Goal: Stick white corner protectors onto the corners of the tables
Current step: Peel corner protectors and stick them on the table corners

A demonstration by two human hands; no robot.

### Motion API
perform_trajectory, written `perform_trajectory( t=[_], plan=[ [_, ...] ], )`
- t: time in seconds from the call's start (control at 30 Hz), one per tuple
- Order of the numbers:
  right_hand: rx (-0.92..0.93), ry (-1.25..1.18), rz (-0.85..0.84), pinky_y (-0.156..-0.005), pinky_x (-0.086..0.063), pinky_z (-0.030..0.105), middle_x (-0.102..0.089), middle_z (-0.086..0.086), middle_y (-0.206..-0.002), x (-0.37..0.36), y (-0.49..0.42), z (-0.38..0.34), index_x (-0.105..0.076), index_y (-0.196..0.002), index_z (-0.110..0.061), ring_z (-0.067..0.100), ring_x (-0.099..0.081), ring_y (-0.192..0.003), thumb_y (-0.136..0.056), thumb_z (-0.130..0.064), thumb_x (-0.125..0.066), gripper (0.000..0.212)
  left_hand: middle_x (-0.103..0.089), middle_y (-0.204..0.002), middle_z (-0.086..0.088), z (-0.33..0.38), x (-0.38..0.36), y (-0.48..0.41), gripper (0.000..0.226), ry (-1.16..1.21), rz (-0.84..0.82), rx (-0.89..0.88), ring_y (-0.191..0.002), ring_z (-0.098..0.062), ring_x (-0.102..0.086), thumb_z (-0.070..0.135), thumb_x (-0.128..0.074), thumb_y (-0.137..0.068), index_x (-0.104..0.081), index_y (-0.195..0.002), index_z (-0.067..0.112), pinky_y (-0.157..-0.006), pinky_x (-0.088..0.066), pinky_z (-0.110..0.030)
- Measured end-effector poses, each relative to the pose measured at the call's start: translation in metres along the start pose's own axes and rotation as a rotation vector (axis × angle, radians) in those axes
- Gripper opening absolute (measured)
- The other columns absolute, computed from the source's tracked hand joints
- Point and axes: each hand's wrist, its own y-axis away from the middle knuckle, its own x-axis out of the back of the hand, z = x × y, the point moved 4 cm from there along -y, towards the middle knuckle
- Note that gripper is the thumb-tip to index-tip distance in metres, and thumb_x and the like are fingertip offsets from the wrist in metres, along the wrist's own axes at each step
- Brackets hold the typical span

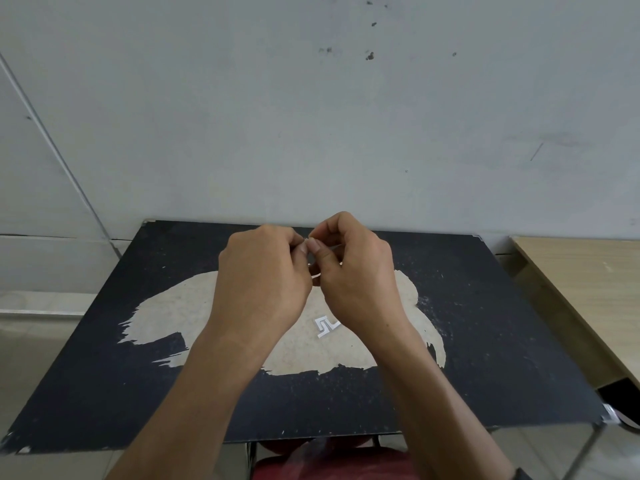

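Observation:
Both my hands are raised together above the middle of a worn black table (485, 341). My left hand (263, 271) and my right hand (353, 271) pinch a small white corner protector (316, 276) between their fingertips; only slivers of it show between the fingers. A second white corner protector piece (326, 326) lies flat on the table's bare tan patch, just below my right wrist. A white protector sits on the table's near right corner (610, 412). The far corners look bare.
A grey wall stands right behind the table's far edge. A light wooden table (588, 278) stands to the right, close to the black one. Tiled floor shows on the left. Red cloth shows below the near edge.

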Motion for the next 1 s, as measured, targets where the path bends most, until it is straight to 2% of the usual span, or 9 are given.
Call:
perform_trajectory(
  t=[0.27, 0.5, 0.63, 0.8, 1.0],
  plan=[
    [0.025, 0.067, -0.015, -0.068, -0.059, 0.043, -0.07, -0.006, -0.076, -0.001, -0.003, 0.002, -0.062, -0.086, -0.017, 0.01, -0.07, -0.067, -0.095, -0.01, -0.063, 0.011, -0.075, -0.08, 0.004, 0.0, 0.001, 0.0, 0.019, 0.001, -0.017, 0.0, -0.069, -0.011, -0.071, 0.027, -0.06, -0.099, -0.078, -0.098, 0.021, -0.073, -0.059, -0.031],
    [0.011, 0.059, -0.031, -0.068, -0.06, 0.042, -0.071, -0.006, -0.078, -0.003, -0.003, 0.003, -0.062, -0.085, -0.018, 0.014, -0.071, -0.072, -0.094, -0.01, -0.064, 0.013, -0.075, -0.082, 0.003, -0.002, 0.001, -0.001, 0.017, 0.002, -0.015, 0.029, -0.072, -0.011, -0.071, 0.025, -0.06, -0.098, -0.077, -0.099, 0.022, -0.075, -0.059, -0.031],
    [0.016, 0.041, -0.006, -0.067, -0.059, 0.042, -0.07, -0.006, -0.078, -0.004, -0.003, 0.002, -0.061, -0.088, -0.016, 0.012, -0.07, -0.068, -0.095, -0.01, -0.063, 0.01, -0.075, -0.082, 0.003, -0.002, 0.001, -0.002, 0.018, -0.004, -0.007, 0.051, -0.072, -0.012, -0.071, 0.027, -0.06, -0.099, -0.077, -0.099, 0.021, -0.072, -0.055, -0.026],
    [0.048, 0.07, 0.049, -0.07, -0.059, 0.038, -0.072, -0.009, -0.085, -0.005, -0.004, -0.001, -0.068, -0.103, -0.015, 0.011, -0.069, -0.076, -0.095, -0.012, -0.063, 0.009, -0.075, -0.08, 0.0, -0.002, 0.001, -0.004, 0.02, -0.021, 0.011, 0.056, -0.071, -0.014, -0.068, 0.026, -0.059, -0.099, -0.077, -0.096, 0.018, -0.068, -0.05, -0.025],
    [0.206, 0.202, 0.15, -0.065, -0.052, 0.04, -0.073, -0.004, -0.075, -0.015, -0.001, -0.005, -0.073, -0.089, -0.013, 0.02, -0.066, -0.071, -0.093, -0.014, -0.063, 0.01, -0.073, -0.077, -0.001, -0.005, 0.005, -0.006, 0.019, -0.05, 0.034, 0.101, -0.07, -0.017, -0.061, 0.023, -0.058, -0.096, -0.077, -0.093, 0.021, -0.057, -0.036, -0.022]
  ],
)
